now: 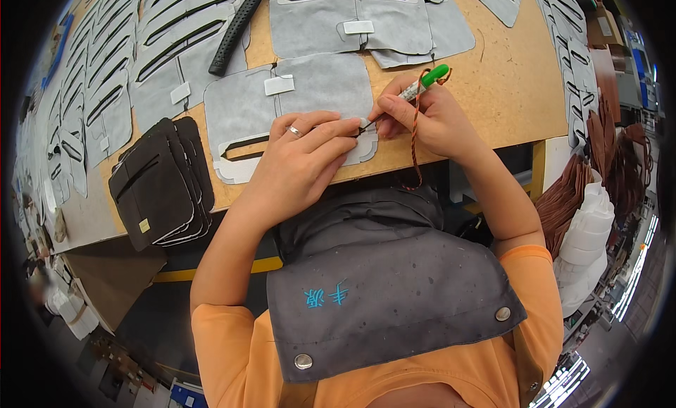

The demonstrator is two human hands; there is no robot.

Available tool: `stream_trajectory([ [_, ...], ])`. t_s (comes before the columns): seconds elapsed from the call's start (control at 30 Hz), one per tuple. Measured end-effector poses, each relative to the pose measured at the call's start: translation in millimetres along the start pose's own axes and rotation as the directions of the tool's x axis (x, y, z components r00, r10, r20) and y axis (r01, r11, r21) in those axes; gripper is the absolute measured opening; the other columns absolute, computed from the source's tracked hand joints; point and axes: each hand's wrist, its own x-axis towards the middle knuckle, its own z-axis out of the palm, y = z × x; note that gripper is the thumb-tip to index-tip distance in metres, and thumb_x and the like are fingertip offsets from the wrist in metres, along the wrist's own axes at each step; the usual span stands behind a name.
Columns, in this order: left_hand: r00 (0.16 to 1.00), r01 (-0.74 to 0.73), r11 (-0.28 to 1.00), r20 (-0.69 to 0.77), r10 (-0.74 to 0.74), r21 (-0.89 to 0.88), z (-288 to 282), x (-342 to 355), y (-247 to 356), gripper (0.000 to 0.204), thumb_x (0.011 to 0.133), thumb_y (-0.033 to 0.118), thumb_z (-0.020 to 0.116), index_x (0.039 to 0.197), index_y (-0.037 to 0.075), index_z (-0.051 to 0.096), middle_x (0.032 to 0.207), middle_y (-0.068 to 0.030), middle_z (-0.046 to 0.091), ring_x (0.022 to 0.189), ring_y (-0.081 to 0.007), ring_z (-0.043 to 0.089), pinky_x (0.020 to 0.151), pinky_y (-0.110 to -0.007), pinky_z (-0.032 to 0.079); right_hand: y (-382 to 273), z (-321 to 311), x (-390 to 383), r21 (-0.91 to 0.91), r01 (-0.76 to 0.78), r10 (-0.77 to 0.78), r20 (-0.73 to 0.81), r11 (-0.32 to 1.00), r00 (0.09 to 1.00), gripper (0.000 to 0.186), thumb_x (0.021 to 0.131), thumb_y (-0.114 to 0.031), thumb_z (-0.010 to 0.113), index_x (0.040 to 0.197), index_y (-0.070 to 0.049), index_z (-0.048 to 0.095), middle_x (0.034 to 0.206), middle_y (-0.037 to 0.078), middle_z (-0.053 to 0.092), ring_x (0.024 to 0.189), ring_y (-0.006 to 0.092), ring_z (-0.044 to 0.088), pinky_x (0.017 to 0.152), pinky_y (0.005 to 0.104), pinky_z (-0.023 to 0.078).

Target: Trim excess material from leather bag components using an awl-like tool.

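Observation:
A grey fabric panel [232,105] with a long slot and a small white label lies at the table's front edge. My left hand [306,147] lies on it with fingers stretched over the slot's right part, pressing it down. In my right hand [422,115] I grip a slim pen-like tool [412,91] with a green end, a pale shaft and a thin dark tip. Its tip touches the panel near the slot's right end, by my left fingertips. A twisted red-and-black cord [414,151] hangs from the tool over the table edge.
Several dark brown pieces [158,186] are stacked at the left front edge. More slotted grey panels [348,27] cover the far and left table [493,70]. A black perforated handle-like bar [238,31] lies beyond the panel. Brown strips [563,204] hang at the right.

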Motion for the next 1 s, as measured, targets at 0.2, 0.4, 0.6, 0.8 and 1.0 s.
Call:
stream_trajectory([
  [0.2,1.0,0.019,0.999,0.008,-0.019,0.04,0.5,0.3,1.8,0.018,0.078,0.005,0.067,0.095,0.009,0.065,0.119,0.0012,0.064,0.113,-0.0212,0.056,0.094,-0.035,0.036,-15.2,-3.4,11.3,-0.118,-0.045,0.056,0.089,0.992,0.994,0.023,0.095,-0.021,0.059,0.088,0.0,0.059,0.079,0.007,0.066,0.068,0.0094,0.062,0.06,0.0237,0.05],
  [0.4,0.998,0.063,0.996,0.016,-0.064,0.065,-0.3,1.1,5.4,0.017,0.078,0.006,0.066,0.094,0.011,0.064,0.118,0.0041,0.064,0.112,-0.0192,0.056,0.095,-0.035,0.034,9.1,-7.2,-8.1,-0.302,0.402,-0.369,0.16,0.865,0.915,0.012,0.09,-0.014,0.064,0.088,-0.003,0.062,0.078,0.006,0.067,0.059,0.0101,0.06,0.054,0.0252,0.047],
  [0.6,0.993,0.116,0.993,0.017,-0.116,0.006,0.4,0.7,5.7,0.017,0.079,0.006,0.065,0.096,0.011,0.064,0.117,0.0043,0.064,0.112,-0.0197,0.056,0.096,-0.036,0.034,33.3,-7.6,-42.3,-0.685,0.613,-0.572,0.339,0.394,0.747,0.012,0.078,-0.012,0.073,0.087,-0.011,0.065,0.112,0.002,0.069,0.053,0.0137,0.055,0.051,0.0256,0.044],
  [0.8,0.986,0.166,0.985,0.008,-0.166,-0.054,0.9,0.8,5.9,0.023,0.08,0.004,0.064,0.102,0.011,0.064,0.117,0.0029,0.064,0.113,-0.0209,0.056,0.097,-0.036,0.033,37.0,-5.2,-37.8,-0.543,0.615,-0.622,0.202,0.572,0.757,0.014,0.078,-0.005,0.073,0.088,-0.008,0.064,0.109,0.005,0.07,0.067,0.0171,0.066,0.056,0.0263,0.048],
  [1.0,0.991,0.135,0.991,-0.005,-0.135,0.005,2.7,0.7,9.0,0.027,0.078,0.002,0.063,0.104,0.011,0.065,0.118,0.0019,0.063,0.112,-0.021,0.056,0.097,-0.036,0.034,34.5,-4.1,-39.6,-0.482,0.544,-0.564,0.119,0.687,0.817,0.013,0.079,-0.002,0.07,0.089,-0.006,0.062,0.106,0.009,0.07,0.073,0.0211,0.068,0.06,0.0288,0.052],
])
